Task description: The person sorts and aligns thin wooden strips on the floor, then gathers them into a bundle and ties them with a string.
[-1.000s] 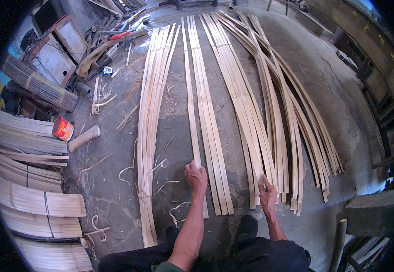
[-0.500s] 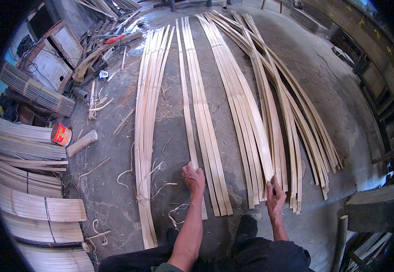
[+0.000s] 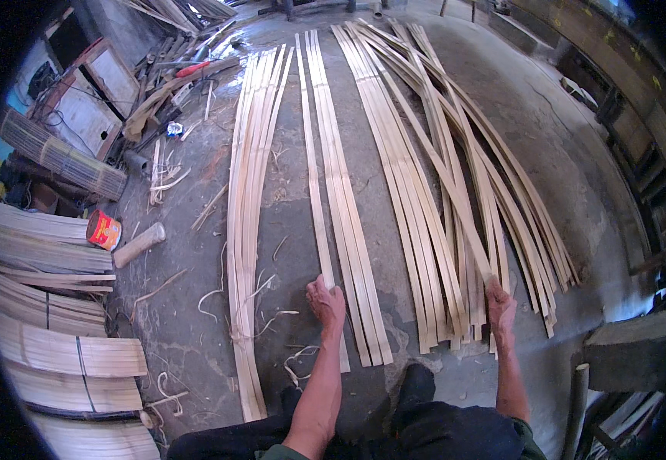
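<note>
Long, pale bamboo strips lie lengthwise on the concrete floor before me. My left hand (image 3: 326, 300) is closed around one single bamboo strip (image 3: 314, 195), whose near end runs out below my fist. Just right of it lies a narrow group of bamboo strips (image 3: 344, 211). My right hand (image 3: 501, 305) grips the near end of another bamboo strip (image 3: 455, 199), which slants across the right-hand pile. Left of that slanted strip is a fanned group of strips (image 3: 406, 207). More strips (image 3: 528, 207) cross one another at the far right.
A further bamboo bundle (image 3: 252, 192) lies left of my left hand, with curled shavings around it. Tied bundles of slats (image 3: 72, 356) line the left side, near a red-and-yellow tin (image 3: 104, 230) and a short wooden cylinder (image 3: 139, 244). A wooden post (image 3: 576, 410) stands at the lower right.
My right hand has moved right, carrying the near end of its strip away from the fanned group and over the crossing strips. My left hand stays in place on its strip.
</note>
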Motion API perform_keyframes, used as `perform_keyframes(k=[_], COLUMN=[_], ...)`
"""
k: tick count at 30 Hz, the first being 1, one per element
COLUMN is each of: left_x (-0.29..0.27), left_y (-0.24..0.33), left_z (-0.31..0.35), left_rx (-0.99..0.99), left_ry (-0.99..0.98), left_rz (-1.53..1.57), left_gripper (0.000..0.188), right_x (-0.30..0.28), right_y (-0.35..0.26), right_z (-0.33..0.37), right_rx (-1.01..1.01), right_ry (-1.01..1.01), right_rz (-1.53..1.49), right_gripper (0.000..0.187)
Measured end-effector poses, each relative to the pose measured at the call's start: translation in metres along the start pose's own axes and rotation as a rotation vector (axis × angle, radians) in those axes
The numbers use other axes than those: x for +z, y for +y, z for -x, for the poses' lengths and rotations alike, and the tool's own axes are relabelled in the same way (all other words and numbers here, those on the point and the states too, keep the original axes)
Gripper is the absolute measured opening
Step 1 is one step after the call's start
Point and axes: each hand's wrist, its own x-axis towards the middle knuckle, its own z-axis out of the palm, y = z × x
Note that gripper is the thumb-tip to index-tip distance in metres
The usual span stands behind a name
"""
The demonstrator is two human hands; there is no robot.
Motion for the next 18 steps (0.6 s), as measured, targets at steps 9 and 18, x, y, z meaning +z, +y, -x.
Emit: perform_keyframes(k=[9,18], left_x=[0.006,0.007], left_y=[0.001,-0.006], left_z=[0.002,0.000], left_rx=[0.023,0.016], left_ry=[0.004,-0.002], left_rz=[-0.036,-0.030], left_gripper=[0.048,0.049], right_x=[-0.004,0.023], right_y=[0.021,0.005], right_z=[-0.009,0.012], right_rx=[0.028,0.069], right_ry=[-0.018,-0.083], right_rz=[-0.053,-0.234], right_gripper=[0.047,0.049])
